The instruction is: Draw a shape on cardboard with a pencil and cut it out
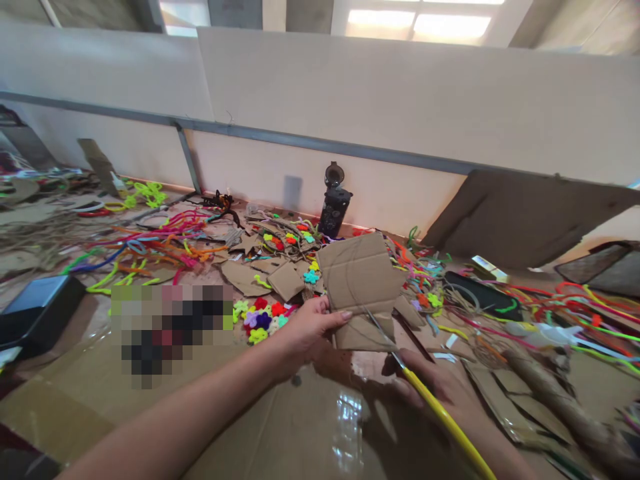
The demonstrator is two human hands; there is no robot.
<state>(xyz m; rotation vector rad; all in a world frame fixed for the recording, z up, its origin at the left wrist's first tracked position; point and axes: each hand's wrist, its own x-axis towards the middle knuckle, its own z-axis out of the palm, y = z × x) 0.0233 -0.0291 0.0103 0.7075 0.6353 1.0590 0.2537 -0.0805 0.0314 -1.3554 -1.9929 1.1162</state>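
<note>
Pale wall panels (400, 100), divided by a grey rail (310, 145), back the scene. Before them spreads a cluttered work surface, its near part covered by a taped cardboard sheet (240, 433). At right, a dark brown board (510, 220) leans against the wall.

Central in the view is a cardboard piece (363, 267), held raised above the near sheet and creased near its lower edge. The left hand (317, 330) grasps it at the lower left corner, thumb on the upper face. The right hand (433, 383) grips a yellow-handled tool (440, 413), whose slender metal tip lies over the lower part of the piece; whether tip and card touch cannot be told.

Behind stands a black container (335, 210) with its lid raised. Chenille stems (165, 243) lie in loose tangles to the left, and small multicoloured flowers (260, 320) cluster beside the left hand.

Finest are the curved lines (345, 270) on the cardboard piece. Judged from these, marking appears done and shaping seems at an early stage: the outer edges remain mostly straight, no cut along the curves can be made out, and that cutting is probably left.
</note>
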